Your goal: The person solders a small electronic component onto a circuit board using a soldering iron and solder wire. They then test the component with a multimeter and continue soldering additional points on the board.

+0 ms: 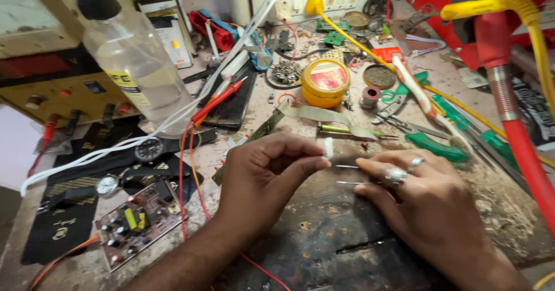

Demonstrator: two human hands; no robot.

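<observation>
My left hand (267,175) pinches a small white part (328,147) between thumb and forefinger, just above a dark worn work mat (324,239). My right hand (428,204), with two rings on its fingers, grips thin metal tweezers (350,174) whose tips point left toward the white part. The two hands sit close together at the middle of the bench.
A clear plastic bottle (136,59) stands at the left, by a red probe (217,101) and red wires. A small circuit board (139,221) and two wristwatches (149,150) lie front left. A yellow round tin (325,81), green-handled pliers (430,143) and a red hose (520,146) lie right.
</observation>
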